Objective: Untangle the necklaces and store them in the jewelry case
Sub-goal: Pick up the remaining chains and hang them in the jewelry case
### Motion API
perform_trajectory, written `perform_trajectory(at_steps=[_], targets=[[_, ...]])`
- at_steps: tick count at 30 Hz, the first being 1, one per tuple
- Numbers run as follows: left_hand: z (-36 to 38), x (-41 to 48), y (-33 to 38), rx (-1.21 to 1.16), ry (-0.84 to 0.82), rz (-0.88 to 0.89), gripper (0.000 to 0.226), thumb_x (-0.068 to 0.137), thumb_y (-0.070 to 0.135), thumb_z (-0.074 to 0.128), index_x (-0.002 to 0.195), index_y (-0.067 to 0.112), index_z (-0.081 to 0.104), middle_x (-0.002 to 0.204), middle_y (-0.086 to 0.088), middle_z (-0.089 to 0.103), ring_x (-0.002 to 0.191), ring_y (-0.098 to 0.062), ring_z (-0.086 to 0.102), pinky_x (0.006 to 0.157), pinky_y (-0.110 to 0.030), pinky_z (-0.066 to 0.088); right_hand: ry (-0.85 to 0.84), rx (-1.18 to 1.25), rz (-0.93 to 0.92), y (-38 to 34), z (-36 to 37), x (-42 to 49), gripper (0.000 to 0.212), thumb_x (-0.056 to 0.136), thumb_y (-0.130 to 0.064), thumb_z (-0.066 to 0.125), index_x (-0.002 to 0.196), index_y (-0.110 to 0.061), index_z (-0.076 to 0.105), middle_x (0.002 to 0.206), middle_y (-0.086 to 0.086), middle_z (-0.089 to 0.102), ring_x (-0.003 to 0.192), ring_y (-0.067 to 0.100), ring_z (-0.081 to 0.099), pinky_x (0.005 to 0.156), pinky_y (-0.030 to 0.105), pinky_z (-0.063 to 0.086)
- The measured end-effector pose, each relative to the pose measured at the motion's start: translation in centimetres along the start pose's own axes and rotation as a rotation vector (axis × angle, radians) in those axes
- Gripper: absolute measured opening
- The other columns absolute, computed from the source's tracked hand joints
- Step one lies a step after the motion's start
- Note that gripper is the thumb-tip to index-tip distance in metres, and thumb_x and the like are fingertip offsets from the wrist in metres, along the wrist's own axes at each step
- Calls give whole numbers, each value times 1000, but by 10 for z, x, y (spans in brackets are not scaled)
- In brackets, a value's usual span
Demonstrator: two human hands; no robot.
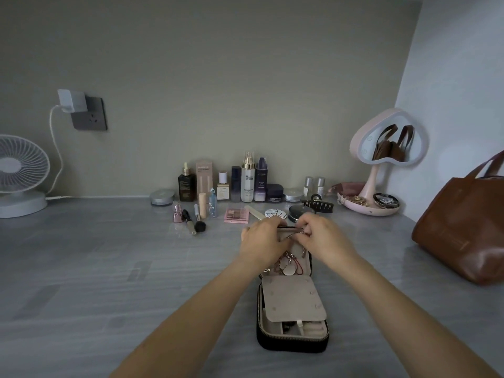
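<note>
Necklaces (288, 264) lie bunched in the open jewelry case (292, 345), just beneath my left hand (263, 238) and right hand (318, 233), which each pinch a chain (293, 236). I judge untangling underway; next I must ease the strands apart gently.

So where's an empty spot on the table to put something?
Biggest bare patch: left, between the fan and the jewelry case. A smaller one lies between the case and the brown bag. It's crowded at the back, around the bottles and mirror.
</note>
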State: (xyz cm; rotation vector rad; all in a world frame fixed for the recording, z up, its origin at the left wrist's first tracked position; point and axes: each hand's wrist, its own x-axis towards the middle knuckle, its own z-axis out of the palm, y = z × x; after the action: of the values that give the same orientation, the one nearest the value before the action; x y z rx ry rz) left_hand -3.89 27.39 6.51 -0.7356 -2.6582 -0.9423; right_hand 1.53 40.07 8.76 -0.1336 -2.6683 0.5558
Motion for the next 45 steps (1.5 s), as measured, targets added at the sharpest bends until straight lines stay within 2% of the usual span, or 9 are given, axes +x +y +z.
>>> perform_trajectory(at_steps=[3,7,17,20,26,34,36,40,45], targets=[[2,-1,-1,-28,33,6,30,81,37,60,109,27,58,113,4,63,112,-21,52,90,-36,34,87,-59,-30,1,4,-4,14,83,-26,63,93,-21,54,79,-2,62,84,25,60,65,33,45],[3,-1,-3,-79,58,0,29,81,36,61,108,28,60,114,5,64,113,-20,52,90,-36,36,193,-61,-24,0,9,-6,7,83,-24,60,89,-21,64,88,1,70,87,26,62,64,32,47],[6,-3,-3,-196,160,37,23,79,27,64,102,24,65,104,5,68,102,-17,58,87,-33,47,308,-84,42,-6,14,-9,4,81,-22,62,81,-18,63,85,4,68,84,29,61,60,31,46],[8,-4,-3,-206,192,46,24,79,27,63,103,24,65,105,5,68,103,-17,56,86,-32,46,329,-110,46,-7,16,-14,6,81,-24,63,80,-18,64,87,5,65,84,30,60,59,30,39],[8,-7,-2,-279,205,13,18,79,26,67,95,22,61,97,4,66,97,-14,54,77,-25,42,406,-147,-20,-4,24,-22,6,76,-18,69,72,-15,65,83,8,62,66,36,62,52,32,40],[8,-9,-1,-270,201,5,22,80,28,66,98,21,58,98,5,63,97,-12,52,76,-21,38,437,-178,-90,5,31,-30,8,68,-19,76,71,-17,69,75,3,57,46,27,57,42,22,30],[7,-9,0,-280,205,1,21,79,26,66,97,21,58,96,6,62,97,-12,52,75,-21,37,440,-159,-89,5,31,-30,10,69,-20,75,74,-18,67,79,3,58,49,27,58,42,24,31],[7,-9,1,-287,202,-16,21,78,28,67,97,23,57,95,7,62,97,-11,52,74,-20,36,387,21,41,5,33,-29,28,77,-27,67,100,-18,54,97,2,55,79,27,60,58,35,46],[9,-9,-1,-289,210,-14,24,79,30,67,101,25,57,100,5,62,98,-10,52,75,-20,38,324,291,132,9,35,-25,39,73,-26,70,107,-23,51,92,-2,51,76,17,51,64,29,37]])
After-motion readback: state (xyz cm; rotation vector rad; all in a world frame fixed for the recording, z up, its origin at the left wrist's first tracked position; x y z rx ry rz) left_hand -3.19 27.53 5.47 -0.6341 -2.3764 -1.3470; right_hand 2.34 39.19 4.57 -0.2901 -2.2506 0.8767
